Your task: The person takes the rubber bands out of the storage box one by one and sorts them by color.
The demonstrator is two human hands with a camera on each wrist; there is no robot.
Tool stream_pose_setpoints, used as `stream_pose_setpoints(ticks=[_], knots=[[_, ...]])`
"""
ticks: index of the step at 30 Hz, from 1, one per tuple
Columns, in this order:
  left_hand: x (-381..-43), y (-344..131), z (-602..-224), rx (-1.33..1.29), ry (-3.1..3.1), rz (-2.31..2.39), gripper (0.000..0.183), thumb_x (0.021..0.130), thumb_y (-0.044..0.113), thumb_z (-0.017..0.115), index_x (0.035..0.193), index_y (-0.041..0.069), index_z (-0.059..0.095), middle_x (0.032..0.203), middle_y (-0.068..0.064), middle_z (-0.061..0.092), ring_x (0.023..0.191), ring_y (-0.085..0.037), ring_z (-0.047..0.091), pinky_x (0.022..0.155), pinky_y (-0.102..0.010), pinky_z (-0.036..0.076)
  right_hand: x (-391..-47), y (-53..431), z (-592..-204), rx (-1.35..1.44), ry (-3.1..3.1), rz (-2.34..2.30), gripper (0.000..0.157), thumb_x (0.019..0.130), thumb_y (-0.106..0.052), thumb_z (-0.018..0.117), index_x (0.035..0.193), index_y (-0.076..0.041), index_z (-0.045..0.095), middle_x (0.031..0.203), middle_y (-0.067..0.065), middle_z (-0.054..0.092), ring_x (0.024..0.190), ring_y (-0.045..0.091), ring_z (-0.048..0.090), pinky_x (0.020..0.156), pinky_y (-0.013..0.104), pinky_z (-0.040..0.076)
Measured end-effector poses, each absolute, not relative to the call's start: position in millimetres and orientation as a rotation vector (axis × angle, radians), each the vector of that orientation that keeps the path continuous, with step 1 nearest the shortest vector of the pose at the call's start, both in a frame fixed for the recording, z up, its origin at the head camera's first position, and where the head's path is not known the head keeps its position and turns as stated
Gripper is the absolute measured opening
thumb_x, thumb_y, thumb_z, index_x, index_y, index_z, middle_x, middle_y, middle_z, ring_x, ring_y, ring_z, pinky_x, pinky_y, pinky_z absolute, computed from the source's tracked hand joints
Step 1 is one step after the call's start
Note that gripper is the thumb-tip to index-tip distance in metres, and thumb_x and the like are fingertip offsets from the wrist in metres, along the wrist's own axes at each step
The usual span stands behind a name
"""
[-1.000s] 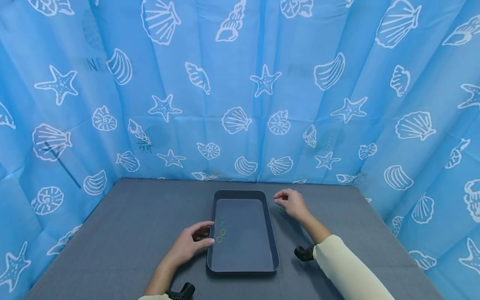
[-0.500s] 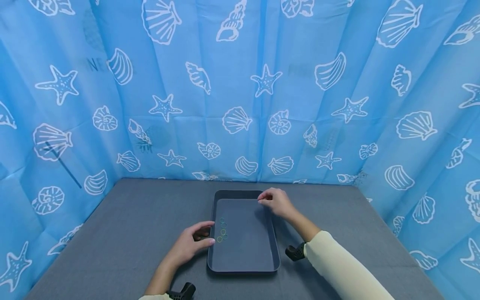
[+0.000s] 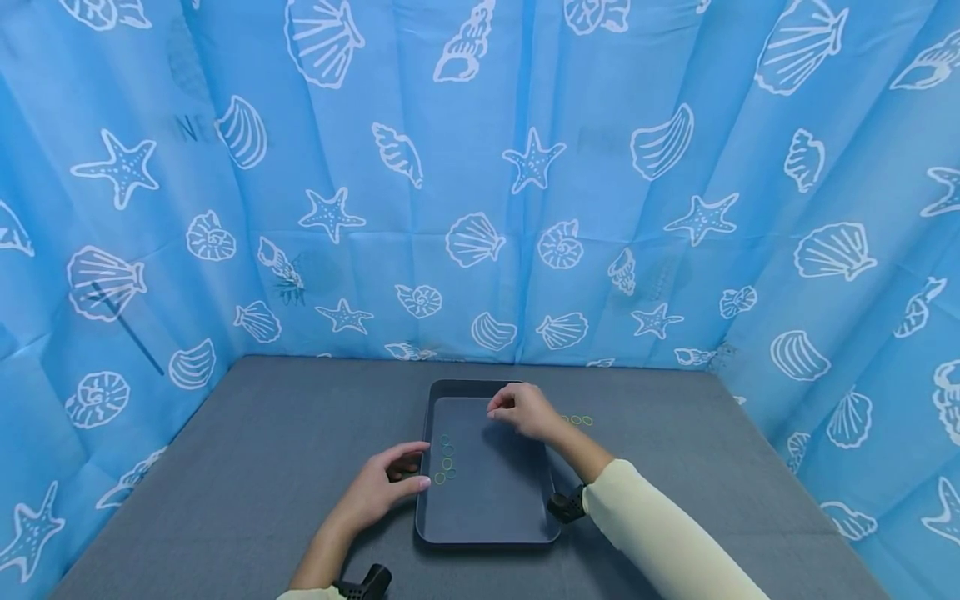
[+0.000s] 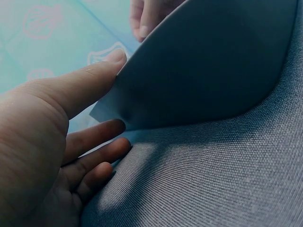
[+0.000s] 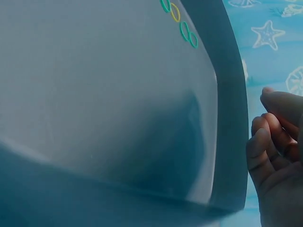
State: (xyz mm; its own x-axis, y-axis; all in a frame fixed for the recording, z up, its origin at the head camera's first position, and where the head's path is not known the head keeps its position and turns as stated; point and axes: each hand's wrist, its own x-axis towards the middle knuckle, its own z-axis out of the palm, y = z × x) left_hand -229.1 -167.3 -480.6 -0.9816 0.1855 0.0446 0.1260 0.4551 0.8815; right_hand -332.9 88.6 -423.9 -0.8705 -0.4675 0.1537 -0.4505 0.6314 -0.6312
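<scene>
A shallow dark grey tray (image 3: pixel 491 504) lies on the table. My left hand (image 3: pixel 386 483) rests at its left side, thumb tip at the rim and loosely bent fingertips by the outer wall (image 4: pixel 203 66). My right hand (image 3: pixel 525 411) is over the tray's far right part, thumb and fingertips pinched together around something small that the fingers hide. In the tray, near its left side, lie several thin rings, among them a yellow ring (image 5: pixel 175 13) and a green ring (image 5: pixel 184 31). The right wrist view shows the curled right fingers (image 5: pixel 258 142) beyond the tray's wall.
More small yellow-green rings (image 3: pixel 576 420) lie on the table right of the tray, partly behind the right wrist. Grey cloth (image 3: pixel 300 433) covers the table. A blue curtain (image 3: pixel 480 208) with white shell prints surrounds the back and sides.
My right hand has moved left, from above the rings right of the tray to over the tray, fingers still pinched. The rings on the table have come into view behind it. The left hand stays put.
</scene>
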Motion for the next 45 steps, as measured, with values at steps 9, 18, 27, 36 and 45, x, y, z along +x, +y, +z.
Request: stream_pose_setpoints(ticks=[9, 18, 27, 36, 45], knots=[[-231, -168, -481, 0.275, 2.635, 1.582, 0.049, 0.074, 0.037, 0.065, 0.119, 0.028, 0.050, 0.114, 0.004, 0.051, 0.096, -0.015, 0.050, 0.080, -0.040, 0.039, -335, 72, -424, -0.895, 2.749, -1.032, 0.005, 0.080, -0.017, 0.062, 0.079, -0.013, 0.064, 0.073, -0.007, 0.056, 0.061, 0.010, 0.051, 0.051, 0.024, 0.044], [-229, -168, -479, 0.282, 2.612, 1.597, 0.048, 0.074, 0.037, 0.064, 0.119, 0.027, 0.050, 0.114, 0.002, 0.052, 0.096, -0.016, 0.050, 0.080, -0.040, 0.039, -335, 55, -430, -0.838, 2.676, -1.013, 0.005, 0.080, -0.016, 0.062, 0.079, -0.012, 0.064, 0.069, -0.005, 0.056, 0.060, 0.011, 0.051, 0.048, 0.026, 0.044], [-231, -170, -482, 0.287, 2.618, 1.580, 0.047, 0.074, 0.038, 0.064, 0.118, 0.031, 0.049, 0.114, 0.003, 0.052, 0.096, -0.014, 0.050, 0.079, -0.038, 0.040, -334, 40, -442, -0.803, 2.581, -1.025, 0.006, 0.079, -0.016, 0.062, 0.075, -0.011, 0.063, 0.065, 0.000, 0.057, 0.055, 0.014, 0.053, 0.047, 0.027, 0.045], [-231, -170, -481, 0.318, 2.609, 1.592, 0.047, 0.075, 0.037, 0.064, 0.119, 0.030, 0.049, 0.115, 0.002, 0.052, 0.097, -0.014, 0.051, 0.080, -0.039, 0.040, -332, 32, -451, -0.775, 2.565, -0.982, 0.009, 0.079, -0.017, 0.063, 0.071, -0.012, 0.063, 0.062, 0.001, 0.057, 0.051, 0.013, 0.053, 0.045, 0.026, 0.044], [-230, -169, -481, 0.326, 2.609, 1.615, 0.046, 0.075, 0.036, 0.064, 0.118, 0.030, 0.049, 0.116, 0.002, 0.051, 0.097, -0.015, 0.051, 0.080, -0.040, 0.040, -330, 29, -452, -0.794, 2.616, -0.940, 0.011, 0.079, -0.016, 0.062, 0.069, -0.013, 0.063, 0.061, -0.001, 0.057, 0.050, 0.011, 0.051, 0.045, 0.026, 0.043]])
